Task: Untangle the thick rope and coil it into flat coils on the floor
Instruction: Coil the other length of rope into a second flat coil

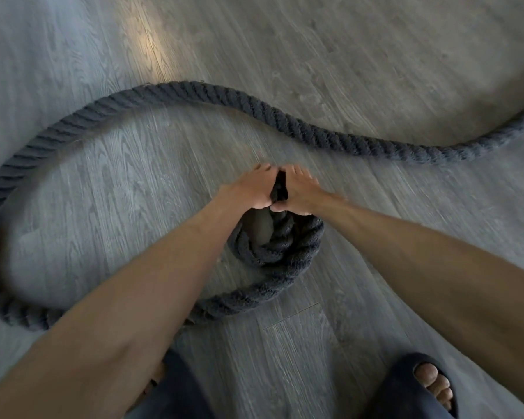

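Observation:
A thick dark grey twisted rope [285,116] snakes over the grey wood floor, from the right edge across the middle, around a wide loop at the left and back to a small tight coil [285,252] in the centre. My left hand [248,189] and my right hand [300,189] are pressed side by side at the coil's far edge. Both are closed around the rope end, a dark piece of which shows between them. My forearms hide part of the coil and of the loop's near stretch.
My two feet in dark slippers [418,388] stand at the bottom edge, just short of the coil. The grey plank floor [375,49] stretches beyond the rope, with a bright light patch at the upper left.

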Demonstrator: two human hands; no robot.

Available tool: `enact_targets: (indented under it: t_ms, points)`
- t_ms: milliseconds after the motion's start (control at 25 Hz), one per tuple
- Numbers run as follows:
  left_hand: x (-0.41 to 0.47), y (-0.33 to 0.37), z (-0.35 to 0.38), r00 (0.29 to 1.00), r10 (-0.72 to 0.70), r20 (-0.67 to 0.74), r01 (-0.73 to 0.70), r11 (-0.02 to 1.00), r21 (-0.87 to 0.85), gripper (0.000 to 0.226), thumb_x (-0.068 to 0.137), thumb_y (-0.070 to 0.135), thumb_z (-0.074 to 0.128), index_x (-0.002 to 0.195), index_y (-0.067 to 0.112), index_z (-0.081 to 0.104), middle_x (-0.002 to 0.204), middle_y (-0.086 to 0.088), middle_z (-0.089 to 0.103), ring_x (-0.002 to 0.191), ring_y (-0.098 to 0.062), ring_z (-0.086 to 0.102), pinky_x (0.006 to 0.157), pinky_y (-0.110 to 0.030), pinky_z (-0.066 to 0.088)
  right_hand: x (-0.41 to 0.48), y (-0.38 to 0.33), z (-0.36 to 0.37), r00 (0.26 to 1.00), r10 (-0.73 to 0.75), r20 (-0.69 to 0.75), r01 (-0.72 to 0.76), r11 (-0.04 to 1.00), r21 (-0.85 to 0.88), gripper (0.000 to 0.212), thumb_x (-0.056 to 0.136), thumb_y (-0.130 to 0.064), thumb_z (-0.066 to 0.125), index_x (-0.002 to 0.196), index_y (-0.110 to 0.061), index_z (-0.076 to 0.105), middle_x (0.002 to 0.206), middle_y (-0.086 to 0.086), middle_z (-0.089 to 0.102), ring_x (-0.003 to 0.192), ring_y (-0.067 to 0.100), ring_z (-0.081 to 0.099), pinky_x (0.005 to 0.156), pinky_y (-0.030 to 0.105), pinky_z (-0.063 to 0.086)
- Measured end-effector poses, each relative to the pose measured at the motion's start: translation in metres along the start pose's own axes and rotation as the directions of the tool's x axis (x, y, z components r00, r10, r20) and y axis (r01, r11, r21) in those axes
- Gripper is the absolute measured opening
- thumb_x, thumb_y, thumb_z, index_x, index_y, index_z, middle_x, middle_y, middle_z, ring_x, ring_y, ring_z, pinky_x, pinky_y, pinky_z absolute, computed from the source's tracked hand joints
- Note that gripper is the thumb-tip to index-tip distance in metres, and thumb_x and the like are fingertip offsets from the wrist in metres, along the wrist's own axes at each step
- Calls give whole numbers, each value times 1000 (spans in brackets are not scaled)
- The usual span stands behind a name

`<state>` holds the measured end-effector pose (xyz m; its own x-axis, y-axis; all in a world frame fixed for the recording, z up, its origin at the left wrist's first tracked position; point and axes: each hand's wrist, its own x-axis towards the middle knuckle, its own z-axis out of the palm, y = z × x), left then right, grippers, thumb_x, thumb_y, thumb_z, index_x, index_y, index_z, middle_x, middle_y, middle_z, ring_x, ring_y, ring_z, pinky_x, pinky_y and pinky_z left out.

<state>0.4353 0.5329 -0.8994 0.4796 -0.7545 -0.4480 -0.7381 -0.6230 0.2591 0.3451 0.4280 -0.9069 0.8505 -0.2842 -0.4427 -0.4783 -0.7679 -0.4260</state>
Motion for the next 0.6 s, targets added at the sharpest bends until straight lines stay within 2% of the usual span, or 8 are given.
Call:
enact_targets:
  t_ms: [120,200,280,400,480,600]
  points:
    - [-3,-10,3,996,93,17,-94,995,36,90,84,26,75,154,10,22,146,-8,36,137,-29,33,109,-46,38,-10,5,7,997,48,-62,-46,999,24,96,76,-46,83,147,-8,31,144,9,43,136,28,38,114,45,34]
    - [-2,-16,-1,990,140,4,-140,985,97,95,82,31,77,155,8,20,142,-11,41,136,-30,35,108,-44,38,-17,0,13,987,129,-100,-127,992,22,97,80,-48,79,149,-6,26,148,14,37,140,32,34,114,49,33]
    - [0,-21,0,986,163,-27,-160,982,102,96,79,38,79,153,6,26,140,-15,45,136,-32,37,109,-43,37,-28,-14,24,957,271,-101,-275,961,-24,101,87,-50,72,154,-3,13,158,21,23,147,37,22,113,58,31]
    - [2,-29,6,983,156,-100,-146,984,101,85,76,46,78,140,3,44,132,-17,52,127,-32,45,105,-43,40,-38,-30,37,904,428,7,-427,903,-49,112,92,-46,66,157,-5,-16,165,26,-7,153,44,2,114,67,26]
    - [5,-30,9,978,173,-114,-158,979,126,81,71,52,80,129,2,52,120,-13,57,117,-29,52,98,-40,44,-41,-29,41,898,440,-3,-440,897,-35,112,92,-45,67,157,-5,-15,164,29,-5,152,46,4,114,64,29]
    - [6,-26,1,990,127,-65,-120,988,101,75,69,52,82,120,4,55,111,-11,61,105,-29,57,89,-42,49,-46,-19,43,932,347,-106,-353,935,-44,103,91,-43,69,158,-4,2,158,29,15,147,45,18,114,58,32]
